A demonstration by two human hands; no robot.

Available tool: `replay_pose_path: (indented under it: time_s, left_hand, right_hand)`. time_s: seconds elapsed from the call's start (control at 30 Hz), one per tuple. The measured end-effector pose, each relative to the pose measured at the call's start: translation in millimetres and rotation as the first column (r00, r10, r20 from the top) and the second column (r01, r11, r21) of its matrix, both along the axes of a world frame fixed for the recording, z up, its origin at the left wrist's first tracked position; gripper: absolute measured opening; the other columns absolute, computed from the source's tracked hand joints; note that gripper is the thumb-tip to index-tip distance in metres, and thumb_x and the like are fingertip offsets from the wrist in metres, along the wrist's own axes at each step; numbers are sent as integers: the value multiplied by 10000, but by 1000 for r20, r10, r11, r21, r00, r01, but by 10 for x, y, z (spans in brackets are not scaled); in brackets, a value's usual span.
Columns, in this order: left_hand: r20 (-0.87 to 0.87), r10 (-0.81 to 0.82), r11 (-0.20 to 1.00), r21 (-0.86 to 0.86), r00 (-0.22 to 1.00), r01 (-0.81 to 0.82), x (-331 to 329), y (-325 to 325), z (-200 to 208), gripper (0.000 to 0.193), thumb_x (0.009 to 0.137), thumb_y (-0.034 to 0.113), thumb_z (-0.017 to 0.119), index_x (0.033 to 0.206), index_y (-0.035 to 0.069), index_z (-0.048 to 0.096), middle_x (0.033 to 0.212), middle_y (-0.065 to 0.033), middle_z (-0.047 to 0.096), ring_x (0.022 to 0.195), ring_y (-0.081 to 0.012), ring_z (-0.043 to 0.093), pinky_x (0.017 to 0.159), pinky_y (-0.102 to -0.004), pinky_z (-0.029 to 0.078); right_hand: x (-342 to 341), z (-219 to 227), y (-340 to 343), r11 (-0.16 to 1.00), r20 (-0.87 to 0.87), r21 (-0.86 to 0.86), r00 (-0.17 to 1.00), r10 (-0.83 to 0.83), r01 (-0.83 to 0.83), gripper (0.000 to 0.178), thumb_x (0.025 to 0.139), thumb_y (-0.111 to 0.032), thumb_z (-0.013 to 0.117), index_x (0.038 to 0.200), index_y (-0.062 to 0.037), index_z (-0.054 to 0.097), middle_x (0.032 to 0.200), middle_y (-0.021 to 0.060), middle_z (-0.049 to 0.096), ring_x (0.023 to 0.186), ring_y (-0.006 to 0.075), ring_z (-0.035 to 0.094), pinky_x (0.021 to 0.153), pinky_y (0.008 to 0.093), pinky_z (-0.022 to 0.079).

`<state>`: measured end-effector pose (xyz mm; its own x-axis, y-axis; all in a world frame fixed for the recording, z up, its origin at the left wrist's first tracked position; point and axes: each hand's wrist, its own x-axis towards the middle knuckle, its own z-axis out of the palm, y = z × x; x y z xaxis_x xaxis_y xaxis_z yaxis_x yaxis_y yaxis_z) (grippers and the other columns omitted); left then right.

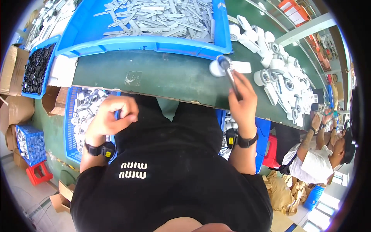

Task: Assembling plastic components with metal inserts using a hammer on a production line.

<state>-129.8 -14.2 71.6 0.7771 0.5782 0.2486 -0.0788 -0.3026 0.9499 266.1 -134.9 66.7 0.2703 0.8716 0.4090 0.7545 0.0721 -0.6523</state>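
Observation:
My right hand (243,98) is closed around the dark handle of a ratchet-like tool (231,78) with a round head. That head sits over the round end of a white plastic part (216,69), whose flat arm (241,67) points right on the green worktable (166,77). I cannot tell whether the tool touches the part. My left hand (116,116) is in front of the table edge, near a blue basket of white and grey parts (81,116). Its fingers are curled in, and anything inside them is hidden.
A large blue bin (147,44) of grey flat strips stands at the back. White round-ended parts (278,69) lie heaped on the right. A blue tray of black pieces (38,69) is at left. Another person (313,158) works at far right; a red stool (38,173) stands lower left.

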Motion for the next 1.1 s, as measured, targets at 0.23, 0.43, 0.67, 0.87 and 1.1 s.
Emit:
replay_pose_path:
  time_s: [0.23, 0.43, 0.67, 0.87, 1.1]
  left_hand:
    - [40, 448, 640, 683, 893, -352, 1020, -2, -38, 423, 814, 144, 893, 1173, 45, 693, 1197, -152, 695, 1078, -390, 680, 912, -461, 566]
    - [-54, 409, 814, 472, 911, -338, 1142, 180, -254, 426, 839, 266, 881, 1159, 28, 731, 1033, -154, 739, 899, -372, 723, 797, -426, 599]
    - [-117, 343, 870, 412, 932, -269, 1222, 442, -225, 198, 862, 235, 848, 884, 39, 833, 839, -148, 765, 774, -345, 708, 723, -413, 570]
    - [-92, 467, 816, 427, 879, -389, 1279, 577, -10, 171, 918, 133, 831, 823, 4, 770, 721, -89, 705, 596, -187, 638, 568, -321, 506]
    - [185, 546, 616, 572, 817, -541, 1065, 915, 405, 110, 990, 76, 716, 1030, -12, 769, 814, -106, 753, 677, -158, 672, 627, -308, 530]
  right_hand:
    - [-248, -210, -189, 1000, -265, -14, 964, -26, 23, 409, 898, 104, 620, 1262, -12, 766, 1356, 85, 710, 779, 41, 590, 651, 222, 452]
    - [-182, -309, -275, 999, -317, -29, 948, 32, -43, 444, 917, 109, 605, 1321, -10, 745, 1388, 69, 705, 966, 60, 616, 749, 207, 457]
    - [-291, -257, -95, 989, -379, -51, 919, 108, -137, 390, 923, 53, 721, 1311, 18, 737, 1387, 90, 716, 1106, 133, 672, 879, 264, 525]
    - [-275, -138, 49, 972, -280, -100, 944, 177, -213, 276, 912, -4, 780, 1188, 13, 775, 1181, 153, 777, 1058, 239, 733, 924, 329, 551]
    - [-120, -172, -119, 976, -649, -158, 760, 11, -149, 297, 987, 24, 682, 1278, 29, 742, 1307, 118, 762, 677, 55, 633, 592, 207, 490]
